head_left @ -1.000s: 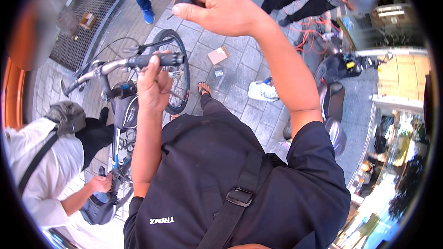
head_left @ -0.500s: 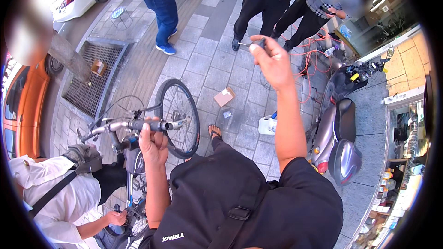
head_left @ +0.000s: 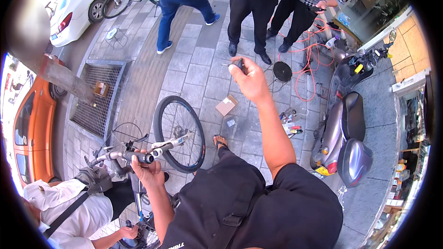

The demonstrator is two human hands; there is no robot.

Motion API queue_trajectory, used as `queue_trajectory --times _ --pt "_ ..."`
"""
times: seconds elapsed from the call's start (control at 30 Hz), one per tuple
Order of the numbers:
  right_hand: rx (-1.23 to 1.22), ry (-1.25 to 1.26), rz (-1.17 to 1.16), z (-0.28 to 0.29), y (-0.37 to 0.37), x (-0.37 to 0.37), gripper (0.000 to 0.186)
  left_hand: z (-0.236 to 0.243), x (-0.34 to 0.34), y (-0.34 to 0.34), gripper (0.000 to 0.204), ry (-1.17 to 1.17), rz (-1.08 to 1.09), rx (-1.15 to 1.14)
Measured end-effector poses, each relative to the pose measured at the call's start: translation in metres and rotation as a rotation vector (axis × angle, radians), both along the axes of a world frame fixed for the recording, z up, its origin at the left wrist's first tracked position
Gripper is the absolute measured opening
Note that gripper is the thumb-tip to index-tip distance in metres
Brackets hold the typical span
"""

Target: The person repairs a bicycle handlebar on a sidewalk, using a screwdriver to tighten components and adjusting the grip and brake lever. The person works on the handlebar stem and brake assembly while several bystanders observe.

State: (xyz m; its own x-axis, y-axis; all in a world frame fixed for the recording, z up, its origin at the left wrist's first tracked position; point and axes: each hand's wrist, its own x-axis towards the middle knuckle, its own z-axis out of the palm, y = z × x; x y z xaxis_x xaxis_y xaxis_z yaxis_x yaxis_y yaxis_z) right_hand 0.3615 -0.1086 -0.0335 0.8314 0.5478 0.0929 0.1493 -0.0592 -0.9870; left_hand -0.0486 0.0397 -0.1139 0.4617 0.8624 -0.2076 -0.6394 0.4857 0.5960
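My left hand (head_left: 148, 173) is closed round the dark handlebar grip (head_left: 144, 157) at the right end of a bicycle's handlebar. The bicycle's front wheel (head_left: 179, 133), with a black tyre, stands just beyond it, turned aside. Raised ahead of me over the pavement, my right hand (head_left: 251, 80) pinches a small dark tool (head_left: 239, 63) with a thin metal tip that points left. Its exact kind is mostly hidden by my fingers. At the lower left a person in a white shirt (head_left: 60, 203) has a hand (head_left: 130, 231) at the bicycle's rear part.
A cardboard box (head_left: 226, 105) and a small clear packet (head_left: 230, 122) lie on the paving. Loose tools (head_left: 290, 127) and orange cable (head_left: 310, 64) lie to the right. A scooter (head_left: 339, 129) stands there too. Several people stand ahead; a tree grate (head_left: 94, 101) is left.
My right hand has moved lower and slightly left in view, still with the tool. My left hand stays on the grip. The person in blue has stepped to the right.
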Motion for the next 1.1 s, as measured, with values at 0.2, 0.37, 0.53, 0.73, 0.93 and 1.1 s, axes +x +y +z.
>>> queue_trajectory --times 0.2,0.37,0.53,0.73,0.93,1.1 --pt "-0.031 0.002 0.006 -0.008 -0.004 0.004 0.025 0.004 0.006 0.002 0.031 0.072 0.046 -0.023" --pt "-0.088 0.046 0.043 -0.005 -0.007 0.000 0.025 0.010 0.004 0.007 0.033 0.052 -0.005 -0.032" --pt "-0.042 0.060 0.200 -0.013 0.010 -0.026 0.023 0.009 -0.008 0.001 0.033 0.214 0.115 -0.119" --pt "-0.098 0.096 0.652 0.054 0.038 -0.137 0.032 0.008 -0.010 -0.003 0.023 -0.061 -0.055 -0.098" --pt "-0.173 -0.082 1.007 0.091 0.109 -0.228 0.029 0.009 -0.011 -0.007 0.026 -0.164 -0.040 -0.121" --pt "-0.431 -0.284 1.118 0.101 0.164 -0.275 0.026 0.000 -0.012 -0.014 0.035 -0.232 -0.123 -0.078"
